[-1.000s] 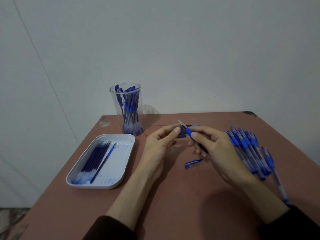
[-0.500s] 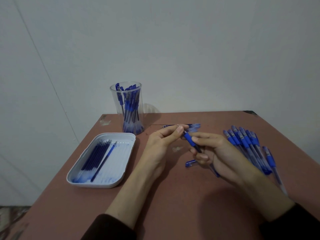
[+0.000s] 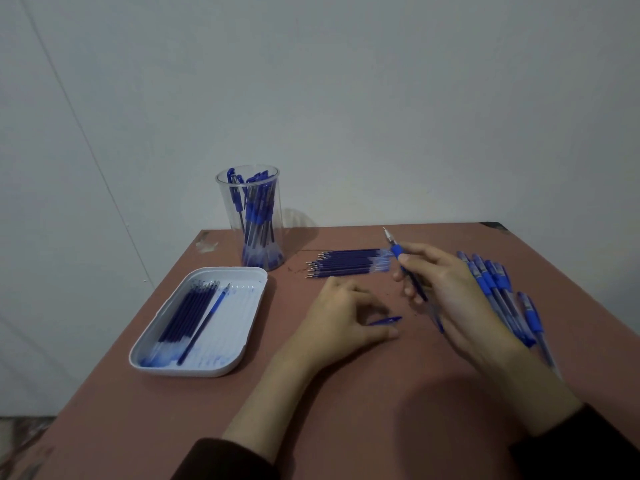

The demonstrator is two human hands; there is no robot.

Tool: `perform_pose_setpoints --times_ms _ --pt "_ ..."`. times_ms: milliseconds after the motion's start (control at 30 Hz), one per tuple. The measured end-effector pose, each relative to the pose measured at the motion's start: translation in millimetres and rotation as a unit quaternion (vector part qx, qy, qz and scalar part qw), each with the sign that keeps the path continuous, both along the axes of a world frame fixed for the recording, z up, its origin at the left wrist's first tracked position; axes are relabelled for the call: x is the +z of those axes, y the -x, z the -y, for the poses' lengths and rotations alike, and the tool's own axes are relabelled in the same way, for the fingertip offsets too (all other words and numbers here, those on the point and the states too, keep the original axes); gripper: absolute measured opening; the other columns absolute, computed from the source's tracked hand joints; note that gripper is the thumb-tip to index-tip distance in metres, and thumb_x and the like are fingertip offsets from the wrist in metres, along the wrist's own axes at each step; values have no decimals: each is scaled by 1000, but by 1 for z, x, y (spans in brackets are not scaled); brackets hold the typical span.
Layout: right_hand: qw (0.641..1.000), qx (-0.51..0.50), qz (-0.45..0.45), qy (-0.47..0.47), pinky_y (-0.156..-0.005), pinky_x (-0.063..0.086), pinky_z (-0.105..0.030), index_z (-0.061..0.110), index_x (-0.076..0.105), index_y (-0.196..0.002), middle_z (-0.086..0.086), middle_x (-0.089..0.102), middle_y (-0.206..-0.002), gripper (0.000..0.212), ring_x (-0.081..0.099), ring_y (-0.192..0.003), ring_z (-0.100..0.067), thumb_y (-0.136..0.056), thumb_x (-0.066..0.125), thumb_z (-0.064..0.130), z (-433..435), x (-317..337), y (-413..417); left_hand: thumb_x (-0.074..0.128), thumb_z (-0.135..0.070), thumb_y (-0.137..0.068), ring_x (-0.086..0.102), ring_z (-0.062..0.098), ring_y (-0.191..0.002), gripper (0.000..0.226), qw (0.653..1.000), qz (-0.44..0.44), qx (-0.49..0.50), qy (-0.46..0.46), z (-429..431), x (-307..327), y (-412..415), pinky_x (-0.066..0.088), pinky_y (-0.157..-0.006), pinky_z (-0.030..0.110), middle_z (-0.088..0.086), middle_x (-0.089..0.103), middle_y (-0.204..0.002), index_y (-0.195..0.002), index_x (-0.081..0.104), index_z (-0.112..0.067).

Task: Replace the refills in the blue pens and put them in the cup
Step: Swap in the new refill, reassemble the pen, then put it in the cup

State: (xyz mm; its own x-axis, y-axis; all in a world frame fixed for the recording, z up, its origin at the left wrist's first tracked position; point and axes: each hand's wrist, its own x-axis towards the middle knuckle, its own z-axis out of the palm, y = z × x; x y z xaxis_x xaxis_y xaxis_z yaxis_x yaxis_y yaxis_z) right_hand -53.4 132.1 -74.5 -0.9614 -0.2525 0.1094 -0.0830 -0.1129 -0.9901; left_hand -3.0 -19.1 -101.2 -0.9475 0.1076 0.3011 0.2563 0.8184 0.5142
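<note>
My right hand (image 3: 450, 299) grips a blue pen (image 3: 396, 251) by its barrel, the metal tip pointing up and away, above the table. My left hand (image 3: 341, 317) rests low on the table. Its thumb and curled fingers close around a small blue pen cap (image 3: 388, 320), whose left end is hidden under the fingers. A clear cup (image 3: 221, 192) holding several blue pens stands at the back left. A row of several dark blue refills (image 3: 346, 263) lies on the table behind my hands.
A white tray (image 3: 239, 327) with several refills sits at the left, near the table's edge. Several capped blue pens (image 3: 498, 292) lie in a pile at the right, partly behind my right hand. A grey wall stands close behind the brown table (image 3: 346, 393).
My left hand left the pen's tip and dropped down to the cap on the table. My right hand lifted the pen and swung it up and to the right.
</note>
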Motion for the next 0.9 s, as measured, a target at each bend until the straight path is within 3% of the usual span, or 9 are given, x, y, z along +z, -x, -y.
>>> perform_pose_setpoints --times_ms 67,133,200,367,467,600,667,767,900 --pt "979 -64 -140 -133 -53 38 -31 21 68 -104 -3 62 -72 18 50 -57 -14 -89 61 13 -2 -4 0 72 -38 -80 48 10 -95 26 1000 -15 5 14 3 3 -1 38 -89 25 -4 66 -99 -100 73 -22" --pt "917 -115 -279 -260 -62 47 -27 26 69 -102 7 66 -80 19 58 -67 -9 -87 64 17 -3 -7 -2 72 -29 -81 54 2 -78 18 996 -42 63 -52 11 7 0 44 -78 19 -3 68 -91 -96 73 -20" --pt "878 -122 -351 -301 -71 51 -31 26 69 -103 11 67 -89 20 61 -76 -10 -85 65 17 -3 -7 -5 72 -21 -81 55 -7 -66 15 982 -57 111 -140 17 12 0 41 -66 5 -7 67 -84 -95 73 -18" --pt "839 -88 -400 -358 -73 48 -45 28 70 -97 14 63 -82 21 55 -72 -9 -81 65 14 -3 -9 -5 75 -14 -78 57 -11 -68 14 957 -58 112 -260 22 16 -1 43 -65 4 -13 66 -81 -89 70 -22" --pt "831 -89 -402 -373 -74 47 -43 28 70 -94 14 64 -82 21 56 -75 -9 -78 67 15 -3 -9 -5 76 -14 -77 58 -8 -70 16 958 -56 95 -266 21 16 -1 46 -68 8 -15 67 -82 -87 70 -25" --pt "805 -88 -417 -413 -72 34 -32 25 71 -94 10 63 -79 20 58 -78 -14 -77 67 15 -1 -10 -6 77 -15 -76 60 -2 -72 18 968 -45 81 -232 18 16 -2 51 -73 18 -15 68 -81 -90 72 -25" --pt "815 -68 -401 -413 -73 40 -32 25 68 -100 11 63 -80 22 58 -79 -12 -79 66 16 -1 -11 -5 78 -12 -75 61 -2 -70 19 970 -42 74 -229 16 16 -3 53 -73 21 -13 69 -80 -90 73 -22" --pt "863 -26 -347 -365 -78 51 -34 29 57 -102 14 65 -86 26 62 -83 -8 -80 66 19 -2 -10 -5 78 -11 -74 65 5 -71 20 969 -38 65 -234 14 18 -4 54 -72 18 -11 70 -81 -89 73 -23" --pt "894 7 -307 -327 -66 47 -12 29 53 -95 16 69 -81 26 61 -77 2 -82 70 13 -1 -6 -7 80 -16 -72 65 3 -76 22 972 -42 72 -217 15 19 -5 51 -71 13 -10 71 -82 -94 76 -19"
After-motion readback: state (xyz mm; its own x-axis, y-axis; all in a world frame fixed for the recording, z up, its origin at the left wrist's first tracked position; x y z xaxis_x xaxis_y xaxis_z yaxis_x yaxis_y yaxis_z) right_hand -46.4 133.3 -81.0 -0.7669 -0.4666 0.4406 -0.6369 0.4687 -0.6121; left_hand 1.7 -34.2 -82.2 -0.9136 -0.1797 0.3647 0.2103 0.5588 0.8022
